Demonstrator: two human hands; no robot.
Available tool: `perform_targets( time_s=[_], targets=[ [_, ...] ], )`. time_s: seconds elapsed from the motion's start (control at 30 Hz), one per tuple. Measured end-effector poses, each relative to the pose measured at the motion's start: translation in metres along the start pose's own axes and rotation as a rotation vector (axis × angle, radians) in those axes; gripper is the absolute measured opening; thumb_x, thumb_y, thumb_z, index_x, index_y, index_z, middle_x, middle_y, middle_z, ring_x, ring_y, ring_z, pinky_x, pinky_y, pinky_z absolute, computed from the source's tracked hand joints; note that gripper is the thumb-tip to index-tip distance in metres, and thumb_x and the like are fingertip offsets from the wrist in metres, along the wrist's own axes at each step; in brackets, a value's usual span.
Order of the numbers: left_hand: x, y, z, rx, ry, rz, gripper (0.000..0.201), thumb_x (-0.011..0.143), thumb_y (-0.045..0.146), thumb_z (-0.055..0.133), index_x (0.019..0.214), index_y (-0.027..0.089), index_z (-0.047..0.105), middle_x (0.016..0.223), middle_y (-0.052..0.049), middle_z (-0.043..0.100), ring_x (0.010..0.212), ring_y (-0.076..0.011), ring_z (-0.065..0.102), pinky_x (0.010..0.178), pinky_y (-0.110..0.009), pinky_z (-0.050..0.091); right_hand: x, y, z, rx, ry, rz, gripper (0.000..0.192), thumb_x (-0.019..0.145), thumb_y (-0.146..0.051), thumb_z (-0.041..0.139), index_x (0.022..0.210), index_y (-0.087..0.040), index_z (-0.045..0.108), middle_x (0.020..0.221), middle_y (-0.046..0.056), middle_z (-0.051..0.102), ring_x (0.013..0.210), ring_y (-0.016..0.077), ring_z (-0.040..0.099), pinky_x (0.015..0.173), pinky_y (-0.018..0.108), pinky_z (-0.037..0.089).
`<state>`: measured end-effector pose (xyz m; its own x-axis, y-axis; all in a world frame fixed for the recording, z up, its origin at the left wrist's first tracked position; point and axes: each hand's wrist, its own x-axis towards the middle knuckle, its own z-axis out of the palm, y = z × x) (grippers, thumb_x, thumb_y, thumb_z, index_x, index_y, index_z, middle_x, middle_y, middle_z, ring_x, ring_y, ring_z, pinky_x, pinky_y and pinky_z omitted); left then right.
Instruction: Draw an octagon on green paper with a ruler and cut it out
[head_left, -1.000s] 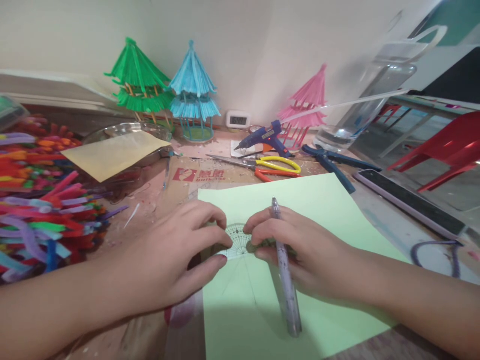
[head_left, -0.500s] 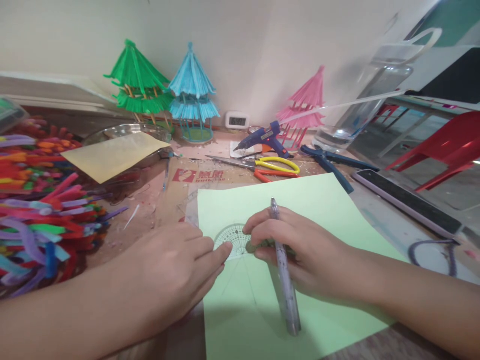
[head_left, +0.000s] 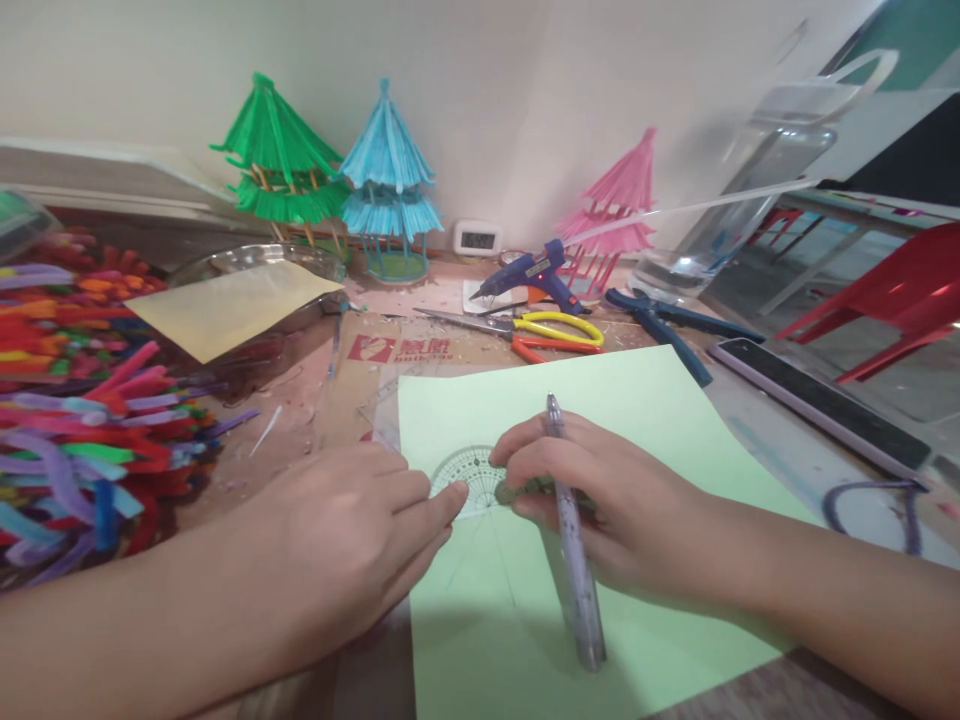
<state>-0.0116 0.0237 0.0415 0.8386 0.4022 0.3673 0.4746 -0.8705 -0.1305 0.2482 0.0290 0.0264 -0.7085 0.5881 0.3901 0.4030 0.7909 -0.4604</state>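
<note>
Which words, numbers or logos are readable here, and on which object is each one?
Cardboard sheet: red logo and red characters, too blurred to read.
Small white display: digits, too small to read.
Protractor: scale marks and numbers, too small to read.
Nothing can be quoted for certain.

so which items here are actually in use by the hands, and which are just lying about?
In use:
left hand, fingertips on the protractor
right hand, holding the pen
green paper under both

Lying about:
glue gun
scissors
blue pliers
pipe cleaners
three paper pagodas, e.g. the blue one
yellow sheet
</note>
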Motion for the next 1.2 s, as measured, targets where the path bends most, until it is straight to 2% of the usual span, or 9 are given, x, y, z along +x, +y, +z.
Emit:
perform_targets(
  time_s=[0.43, 0.7, 0.83, 0.93, 1.03, 1.2],
  targets=[
    [0.0003, -0.0009, -0.0004, -0.049, -0.032, -0.010, 0.044, 0.108, 0.020, 0.032, 0.090, 0.021, 0.072, 0.066, 0.000, 0.062, 0.058, -0.0195, 0.057, 0.055, -0.035, 0.038, -0.0002, -0.0010, -0.0013, 0.000, 0.001, -0.003, 0.018, 0.097, -0.006, 0.054, 0.104, -0.022, 0.054, 0.109, 0.009, 0.066, 0.099, 0.0196, 0.060, 0.085, 0.034, 0.052],
    [-0.0004, -0.0022, 0.0012, -0.091, -0.029, -0.012, 0.040, 0.107, 0.021, 0.035, 0.093, 0.019, 0.072, 0.071, -0.002, 0.062, 0.062, -0.0201, 0.055, 0.056, -0.035, 0.038, 0.0007, 0.0001, 0.0001, 0.001, 0.008, -0.014, 0.015, 0.097, -0.007, 0.054, 0.103, -0.021, 0.054, 0.108, 0.009, 0.066, 0.099, 0.0191, 0.060, 0.086, 0.033, 0.051],
    [0.0035, -0.0055, 0.0010, -0.161, 0.002, -0.023, 0.032, 0.104, 0.019, 0.042, 0.100, 0.020, 0.073, 0.101, -0.007, 0.070, 0.090, -0.0240, 0.063, 0.077, -0.039, 0.050, 0.0005, -0.0008, 0.0002, 0.001, 0.008, -0.018, 0.016, 0.097, -0.007, 0.054, 0.103, -0.021, 0.054, 0.107, 0.009, 0.067, 0.097, 0.0192, 0.060, 0.084, 0.033, 0.051],
    [0.0048, -0.0080, 0.0016, -0.211, 0.010, -0.034, 0.028, 0.103, 0.019, 0.044, 0.101, 0.020, 0.072, 0.120, -0.009, 0.071, 0.109, -0.0264, 0.065, 0.094, -0.044, 0.052, 0.0009, -0.0006, 0.0004, 0.005, 0.004, -0.012, 0.016, 0.097, -0.007, 0.054, 0.103, -0.022, 0.054, 0.107, 0.009, 0.067, 0.098, 0.0198, 0.060, 0.085, 0.034, 0.052],
    [0.0045, -0.0091, 0.0021, -0.245, -0.013, -0.052, 0.025, 0.101, 0.019, 0.046, 0.104, 0.021, 0.070, 0.124, -0.009, 0.072, 0.113, -0.0257, 0.066, 0.099, -0.046, 0.053, 0.0018, 0.0000, 0.0004, 0.003, 0.008, -0.010, 0.017, 0.096, -0.006, 0.054, 0.103, -0.022, 0.054, 0.107, 0.009, 0.067, 0.098, 0.0203, 0.061, 0.085, 0.034, 0.052],
    [0.0047, -0.0095, 0.0016, -0.252, -0.007, -0.058, 0.025, 0.101, 0.020, 0.046, 0.102, 0.022, 0.071, 0.123, -0.009, 0.073, 0.112, -0.0248, 0.068, 0.099, -0.046, 0.055, 0.0029, -0.0007, -0.0002, 0.008, 0.006, -0.009, 0.016, 0.096, -0.006, 0.054, 0.102, -0.022, 0.055, 0.107, 0.010, 0.068, 0.098, 0.0214, 0.062, 0.083, 0.036, 0.053]
  ],
)
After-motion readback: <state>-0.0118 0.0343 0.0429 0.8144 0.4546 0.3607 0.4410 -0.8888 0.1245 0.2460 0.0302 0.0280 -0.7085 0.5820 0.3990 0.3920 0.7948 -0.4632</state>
